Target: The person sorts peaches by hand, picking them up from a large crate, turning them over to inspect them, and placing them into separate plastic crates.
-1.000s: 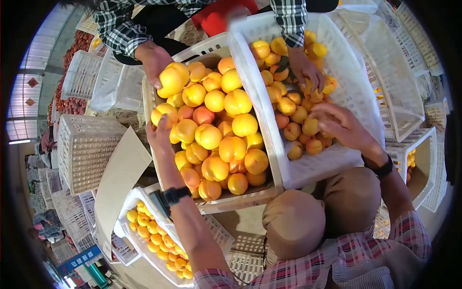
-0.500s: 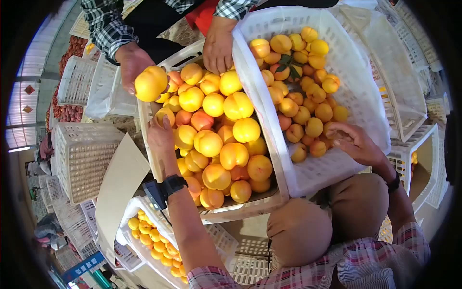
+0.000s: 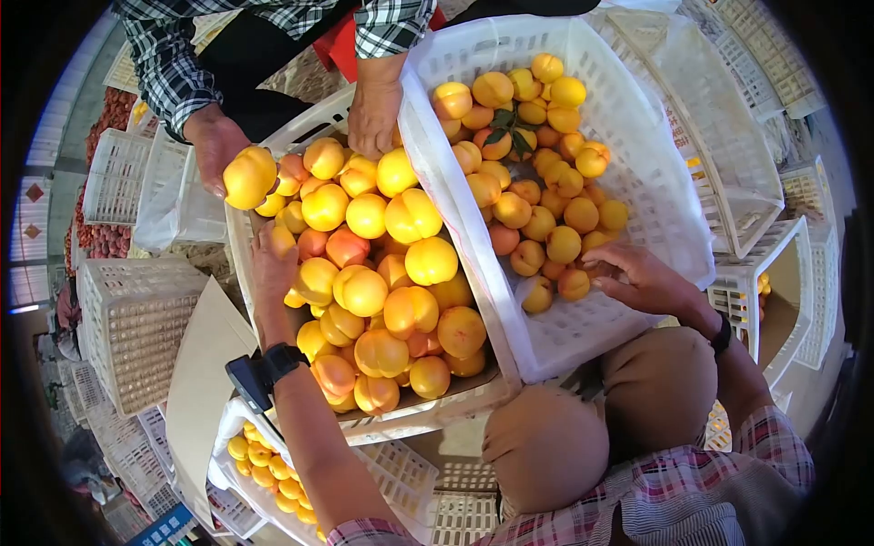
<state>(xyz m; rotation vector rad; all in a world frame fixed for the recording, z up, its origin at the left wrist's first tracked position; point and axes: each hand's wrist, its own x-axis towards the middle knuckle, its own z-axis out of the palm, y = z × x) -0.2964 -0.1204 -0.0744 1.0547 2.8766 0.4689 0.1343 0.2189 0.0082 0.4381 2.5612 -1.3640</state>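
My left hand (image 3: 273,273) is at the left side of a white plastic crate (image 3: 455,409) heaped with large yellow peaches (image 3: 360,291). Its fingers are curled round a yellow peach (image 3: 283,240) beside the crate wall. My right hand (image 3: 645,280) reaches over a second white crate (image 3: 583,350), lined with pale sheeting, that holds smaller orange-yellow peaches (image 3: 564,244). Thumb and fingers are apart there, with the fingertips right at the nearest fruit and nothing between them. A few green leaves (image 3: 510,135) lie among these smaller peaches.
Across from me, a person's hand (image 3: 217,150) holds a large peach (image 3: 249,177), and their other hand (image 3: 375,114) rests at the heap's far edge. A lined crate of peaches (image 3: 264,464) stands lower left. Stacked crates (image 3: 141,323) and a cardboard sheet (image 3: 214,373) are at left.
The whole view has shifted, so the crates sit further left in it. My right hand's fingers are slightly closer to the small peaches. My left hand stays at the same peach.
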